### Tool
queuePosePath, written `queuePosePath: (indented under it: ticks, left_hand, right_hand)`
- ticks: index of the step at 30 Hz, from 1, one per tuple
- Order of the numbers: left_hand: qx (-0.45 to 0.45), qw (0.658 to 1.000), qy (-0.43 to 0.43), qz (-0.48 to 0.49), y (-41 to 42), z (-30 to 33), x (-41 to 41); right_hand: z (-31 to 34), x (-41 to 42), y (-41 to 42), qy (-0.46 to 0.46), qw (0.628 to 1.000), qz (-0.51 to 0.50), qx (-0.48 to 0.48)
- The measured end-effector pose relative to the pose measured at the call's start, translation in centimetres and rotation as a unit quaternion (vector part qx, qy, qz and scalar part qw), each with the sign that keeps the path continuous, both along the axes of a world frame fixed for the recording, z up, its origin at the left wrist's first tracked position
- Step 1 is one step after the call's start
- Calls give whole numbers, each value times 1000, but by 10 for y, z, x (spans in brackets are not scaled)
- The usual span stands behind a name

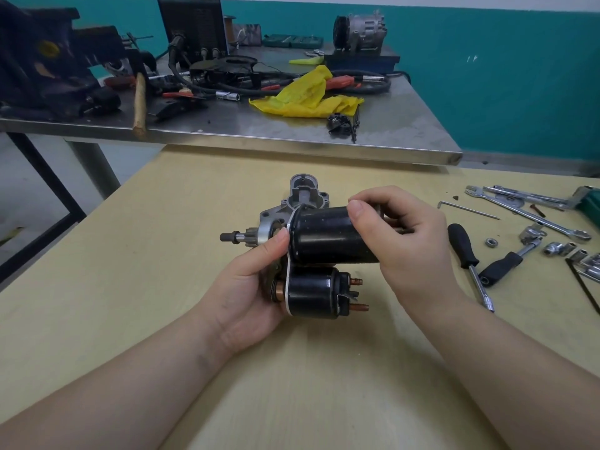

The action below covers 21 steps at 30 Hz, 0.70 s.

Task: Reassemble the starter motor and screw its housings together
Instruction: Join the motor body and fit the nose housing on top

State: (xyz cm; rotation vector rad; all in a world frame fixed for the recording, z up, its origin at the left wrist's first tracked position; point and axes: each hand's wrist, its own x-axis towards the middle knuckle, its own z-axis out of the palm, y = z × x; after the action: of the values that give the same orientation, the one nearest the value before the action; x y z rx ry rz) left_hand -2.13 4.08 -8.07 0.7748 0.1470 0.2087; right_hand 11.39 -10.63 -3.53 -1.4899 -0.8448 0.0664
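I hold the starter motor above the wooden table. Its black cylindrical housing lies sideways against a silver plate, with the pinion shaft sticking out to the left. Below it sits the black solenoid with copper terminals pointing right. My left hand grips the silver drive-end side from below, thumb on the plate. My right hand wraps its fingers round the right end of the black housing, thumb on top. A separate grey aluminium housing lies on the table just behind the motor.
Wrenches, an Allen key, a nut, sockets and two black-handled drivers lie to the right on the wooden table. Behind stands a steel bench with a yellow rag, a hammer, cables and machines.
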Motion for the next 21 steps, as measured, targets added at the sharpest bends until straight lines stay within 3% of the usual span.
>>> queuePosePath:
  ticks: [4, 10, 14, 21]
  left_hand:
    - [18, 1000, 13, 9, 1, -1, 0]
    - [-25, 999, 21, 12, 7, 1, 2]
    - [-48, 999, 20, 6, 10, 3, 3]
    - [6, 1000, 2, 14, 6, 3, 2]
  right_hand:
    - [1, -1, 2, 87, 996, 22, -8]
    - [8, 10, 3, 132, 980, 106, -105]
    - [12, 15, 1, 130, 966, 161, -153]
    - [13, 12, -3, 102, 973, 149, -145]
